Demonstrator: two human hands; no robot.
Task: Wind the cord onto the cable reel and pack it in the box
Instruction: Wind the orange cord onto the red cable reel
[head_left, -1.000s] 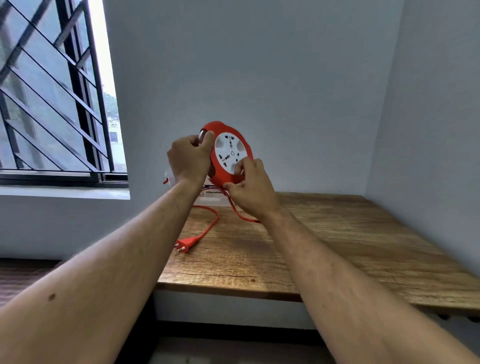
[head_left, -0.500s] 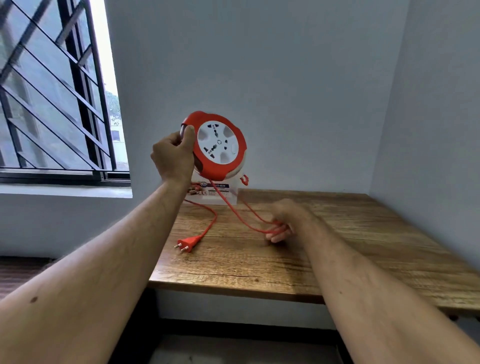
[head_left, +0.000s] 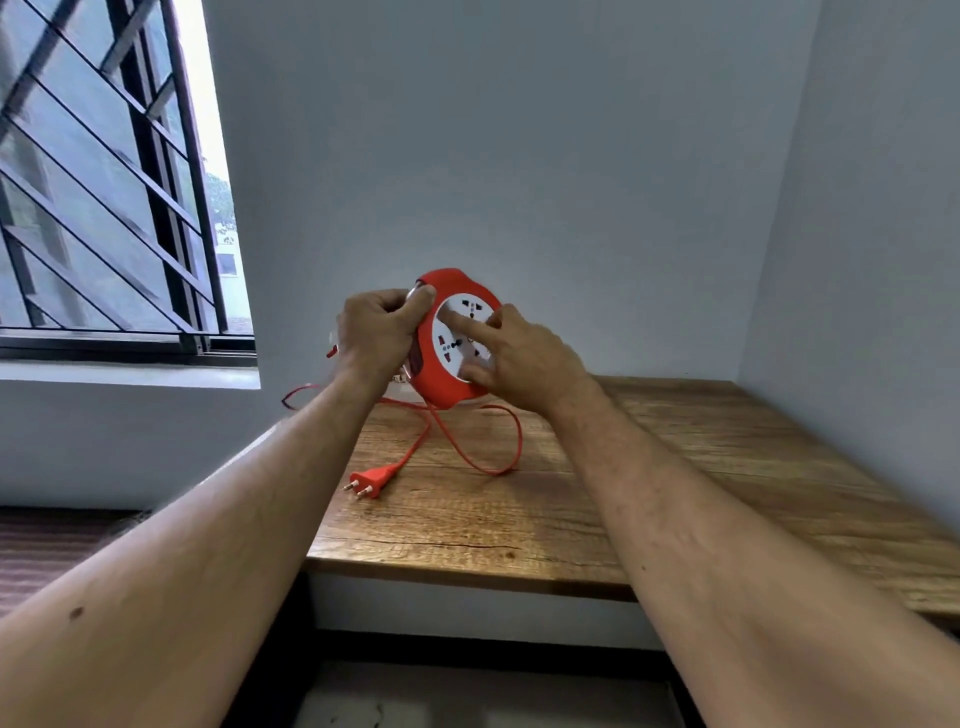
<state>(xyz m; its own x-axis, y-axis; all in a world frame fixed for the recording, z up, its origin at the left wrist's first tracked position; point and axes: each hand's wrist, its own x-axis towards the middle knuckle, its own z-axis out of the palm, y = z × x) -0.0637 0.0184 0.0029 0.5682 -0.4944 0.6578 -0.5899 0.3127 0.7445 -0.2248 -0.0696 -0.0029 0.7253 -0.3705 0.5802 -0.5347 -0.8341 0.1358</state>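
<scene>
The brown wooden desk (head_left: 675, 483) carries loose loops of orange cord (head_left: 498, 452). Above it, the round orange-and-white plastic cable reel (head_left: 452, 343) is clamped in the left hand (head_left: 376, 332). The right hand (head_left: 519, 358), which let go of the cord, now presses open fingers on the hub, likely to crank. The orange plug (head_left: 371, 480) lies unwound.

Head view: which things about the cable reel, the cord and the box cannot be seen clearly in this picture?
- Box: hidden behind the left hand and the cable reel; only a white sliver shows.
- Cord: how much is already wound cannot be told; the reel's rim and the left hand cover it.
- Reel's white face: partly covered by the right hand; the socket markings are too small to read.
- Plug: clear on the table.
</scene>
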